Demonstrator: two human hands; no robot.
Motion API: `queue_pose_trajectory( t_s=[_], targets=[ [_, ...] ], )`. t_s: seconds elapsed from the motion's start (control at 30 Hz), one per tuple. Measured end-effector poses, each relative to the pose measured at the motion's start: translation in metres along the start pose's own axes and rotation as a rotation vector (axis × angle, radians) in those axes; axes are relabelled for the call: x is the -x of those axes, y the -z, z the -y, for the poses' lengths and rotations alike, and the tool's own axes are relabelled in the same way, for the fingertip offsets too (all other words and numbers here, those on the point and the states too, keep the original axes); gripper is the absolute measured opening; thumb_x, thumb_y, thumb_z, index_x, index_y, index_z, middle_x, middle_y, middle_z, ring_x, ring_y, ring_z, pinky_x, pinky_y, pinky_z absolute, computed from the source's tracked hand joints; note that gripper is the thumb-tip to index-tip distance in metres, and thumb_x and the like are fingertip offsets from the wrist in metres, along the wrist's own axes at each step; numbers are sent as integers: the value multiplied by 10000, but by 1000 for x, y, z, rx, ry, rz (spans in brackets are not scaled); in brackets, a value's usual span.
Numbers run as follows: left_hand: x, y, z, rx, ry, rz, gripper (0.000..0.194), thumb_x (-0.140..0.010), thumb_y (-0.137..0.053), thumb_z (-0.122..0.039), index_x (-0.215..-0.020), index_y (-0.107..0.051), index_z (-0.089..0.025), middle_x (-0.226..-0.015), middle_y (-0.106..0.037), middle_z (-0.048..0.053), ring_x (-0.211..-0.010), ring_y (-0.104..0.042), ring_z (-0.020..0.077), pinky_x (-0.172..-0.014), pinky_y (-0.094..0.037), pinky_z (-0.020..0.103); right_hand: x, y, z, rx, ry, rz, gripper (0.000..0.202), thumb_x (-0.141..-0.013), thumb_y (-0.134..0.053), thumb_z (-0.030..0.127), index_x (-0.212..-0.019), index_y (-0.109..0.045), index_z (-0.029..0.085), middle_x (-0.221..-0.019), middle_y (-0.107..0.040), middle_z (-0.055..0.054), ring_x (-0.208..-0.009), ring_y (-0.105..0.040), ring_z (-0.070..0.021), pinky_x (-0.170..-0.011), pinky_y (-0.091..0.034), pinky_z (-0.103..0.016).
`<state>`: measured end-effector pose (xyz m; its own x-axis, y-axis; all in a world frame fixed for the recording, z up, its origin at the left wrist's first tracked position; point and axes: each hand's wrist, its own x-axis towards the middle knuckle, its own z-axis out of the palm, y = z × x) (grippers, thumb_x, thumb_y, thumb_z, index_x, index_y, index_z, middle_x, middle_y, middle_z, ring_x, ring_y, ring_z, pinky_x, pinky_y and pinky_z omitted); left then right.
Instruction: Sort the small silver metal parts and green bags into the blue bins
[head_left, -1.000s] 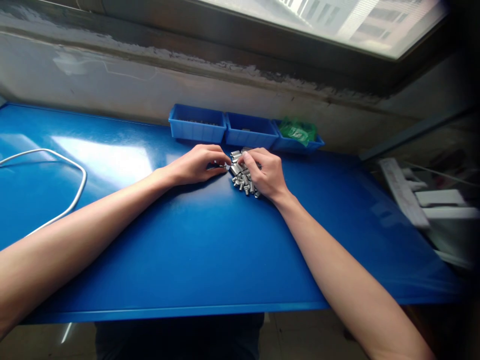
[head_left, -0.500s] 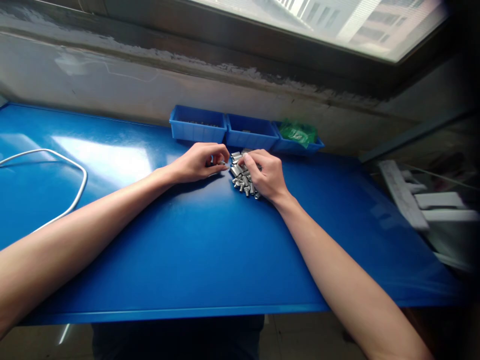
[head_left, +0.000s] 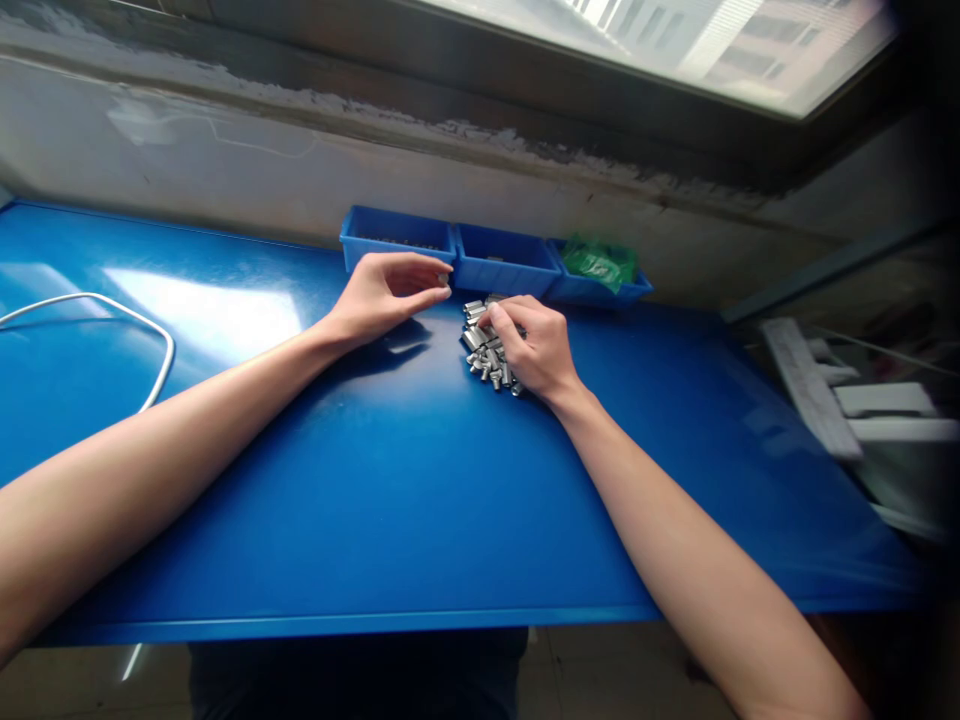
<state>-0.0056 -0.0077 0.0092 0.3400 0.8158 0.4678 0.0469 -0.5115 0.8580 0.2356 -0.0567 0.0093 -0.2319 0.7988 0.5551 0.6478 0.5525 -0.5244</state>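
My left hand [head_left: 390,290] is raised above the table in front of the left blue bin [head_left: 401,255]. Between its thumb and fingertips is a small silvery metal piece [head_left: 444,279], too small to name exactly. On the table lies a pile of shiny metal parts [head_left: 480,345], short cylinders and screw-like pieces among them. My right hand [head_left: 536,345] rests over the right side of this pile, thumb and index finger pinched together. Its fingertips touch the parts, and whatever they grip is hidden. Part of the pile lies under that hand.
A middle blue bin [head_left: 506,262] and a right bin with a green plastic bag [head_left: 600,262] stand in line along the wall. A white cable [head_left: 161,360] curves over the blue table [head_left: 390,520] at left. Pale equipment [head_left: 892,420] is beyond the right edge.
My left hand has lifted away from the pile, up toward the left bin, with the small metal piece in its fingers. The right hand has stayed nearly still on the pile.
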Motion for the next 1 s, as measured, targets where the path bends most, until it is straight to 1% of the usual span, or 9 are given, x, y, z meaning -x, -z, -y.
queue_pose_trajectory(
  t_s=[0.07, 0.13, 0.23, 0.3, 0.47, 0.6, 0.67, 0.83, 1.0],
  targets=[
    [-3, 4, 9, 45, -17, -108, 642, -800, -837, -605, -1253, -728, -162, -1163, -775, 132, -1079, -755, 280, -982, -614, 421, 0, 0, -1, 2, 2, 1, 512, -1052, -469, 573, -782, -748, 240, -885, -790, -71, -949, -728, -262, -909, -538, -422],
    [-6, 7, 18, 73, -32, -169, 690, -835, -797, -632, -1367, -661, -215, -1310, -726, 134, -1120, -751, 306, -972, -618, 456, 0, 0, -1, 1, 7, 3, 512, -1055, -466, 564, -776, -746, 239, -880, -788, -70, -945, -729, -259, -903, -539, -420],
    [-9, 10, 28, 114, -11, -173, 727, -850, -783, -627, -1466, -577, -299, -1478, -631, 127, -1092, -763, 321, -905, -636, 465, 0, 0, -1, -3, 18, 2, 498, -1058, -472, 543, -781, -748, 235, -880, -788, -70, -942, -729, -257, -898, -538, -419],
    [-8, 9, 27, 108, -12, -147, 734, -852, -787, -606, -1488, -552, -324, -1503, -611, 122, -1075, -768, 319, -880, -640, 460, 0, 0, -1, -3, 14, 2, 499, -1056, -472, 549, -784, -749, 236, -883, -789, -70, -946, -729, -258, -899, -538, -421],
    [0, 0, 4, -58, -66, -31, 631, -893, -764, -494, -1461, -590, -279, -1317, -726, 109, -1026, -758, 231, -898, -616, 357, 0, -1, -2, -2, -6, 2, 515, -1049, -469, 583, -794, -753, 239, -899, -791, -71, -961, -729, -262, -915, -539, -424],
    [6, -7, -9, -281, -207, 146, 329, -936, -705, -374, -1191, -758, -172, -1100, -786, 106, -960, -741, 202, -880, -587, 307, 0, 0, 0, -2, -4, 7, 501, -1051, -472, 570, -809, -756, 236, -903, -791, -74, -955, -726, -263, -916, -538, -429],
    [7, -9, -9, -365, -300, 245, 262, -959, -675, -333, -1145, -775, -178, -1113, -781, 111, -998, -731, 209, -915, -570, 310, 0, 1, 0, -3, -1, 6, 491, -1053, -475, 557, -812, -759, 237, -904, -791, -72, -954, -726, -262, -911, -539, -427],
    [10, -9, -3, -513, -431, 460, 293, -1020, -598, -309, -1256, -744, -214, -1254, -726, 135, -1148, -675, 244, -1021, -522, 358, -1, 1, 2, 2, 2, 7, 489, -1057, -473, 537, -805, -763, 234, -904, -790, -72, -943, -724, -261, -904, -536, -423],
    [10, -10, -4, -539, -441, 485, 254, -1028, -591, -313, -1199, -754, -219, -1186, -729, 121, -1092, -669, 244, -982, -519, 359, -1, 1, 3, -4, -3, 10, 498, -1057, -468, 549, -797, -757, 238, -906, -788, -69, -935, -720, -255, -909, -537, -417]
  ],
)
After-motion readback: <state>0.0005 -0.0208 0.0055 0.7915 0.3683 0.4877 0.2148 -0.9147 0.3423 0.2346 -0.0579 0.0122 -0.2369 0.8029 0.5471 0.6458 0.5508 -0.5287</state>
